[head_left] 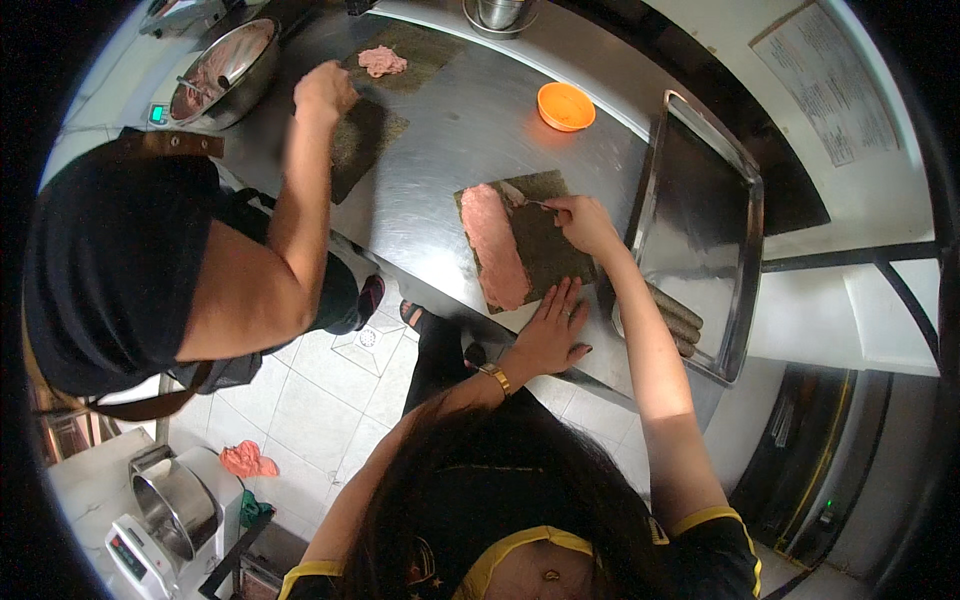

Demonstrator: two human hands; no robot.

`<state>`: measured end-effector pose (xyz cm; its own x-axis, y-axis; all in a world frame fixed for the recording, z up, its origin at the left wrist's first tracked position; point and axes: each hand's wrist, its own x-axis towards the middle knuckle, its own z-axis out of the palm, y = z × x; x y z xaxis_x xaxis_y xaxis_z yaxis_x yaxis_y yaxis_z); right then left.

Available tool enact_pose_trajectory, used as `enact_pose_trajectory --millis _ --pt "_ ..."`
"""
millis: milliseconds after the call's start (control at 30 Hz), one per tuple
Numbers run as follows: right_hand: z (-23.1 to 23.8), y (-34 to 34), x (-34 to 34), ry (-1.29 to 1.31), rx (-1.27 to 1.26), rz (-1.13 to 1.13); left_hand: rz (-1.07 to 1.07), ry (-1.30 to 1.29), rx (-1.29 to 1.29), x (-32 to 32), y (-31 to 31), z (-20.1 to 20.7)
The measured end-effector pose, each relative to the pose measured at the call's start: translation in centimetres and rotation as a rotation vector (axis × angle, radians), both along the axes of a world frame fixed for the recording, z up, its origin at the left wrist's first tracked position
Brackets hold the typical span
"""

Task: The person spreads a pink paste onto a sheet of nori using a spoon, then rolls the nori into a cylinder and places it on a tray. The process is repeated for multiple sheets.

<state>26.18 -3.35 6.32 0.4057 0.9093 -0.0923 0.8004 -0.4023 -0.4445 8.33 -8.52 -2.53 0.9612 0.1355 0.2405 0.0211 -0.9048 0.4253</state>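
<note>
A dark green seaweed sheet (552, 232) lies on the steel table in front of me. Along its left side runs a thick band of pink minced paste (494, 250). My right hand (588, 224) pinches the thin handle of a metal spoon (533, 202), whose paste-smeared head rests by the upper part of the band. My left hand (547, 330) lies flat with fingers stretched out, its fingertips at the sheet's near edge. It holds nothing.
A co-worker's hand (325, 92) is over another seaweed sheet (362, 150) at left; a further sheet bears a paste lump (382, 61). An orange bowl (567, 107) stands at the back. Right, a metal tray (738, 270) holds several dark rolls (676, 318). A steel bowl (250, 85) is far left.
</note>
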Motion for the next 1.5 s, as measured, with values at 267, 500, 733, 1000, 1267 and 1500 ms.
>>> enact_pose_trajectory --millis 267,500,733,1000,1267,1500 --pt "-2.0 2.5 2.7 0.085 -0.061 0.049 -0.008 0.011 -0.024 0.0 -0.1 -0.3" --pt "1.7 8.0 4.9 -0.222 -0.19 0.342 -0.007 0.003 0.002 0.0 -0.1 -0.3" --pt "4.3 12.6 4.1 -0.289 -0.289 0.523 0.001 -0.025 -0.01 -0.1 0.1 -0.1" --pt "4.1 14.0 2.9 -0.328 -0.229 0.663 -0.011 -0.054 -0.024 -0.1 0.1 -0.2" --pt "2.7 9.7 2.7 -0.421 -0.057 0.607 -0.013 -0.061 -0.03 -0.1 0.0 0.0" --pt "3.5 5.9 1.9 -0.334 -0.052 0.631 -0.003 -0.019 0.017 -0.3 0.1 0.1"
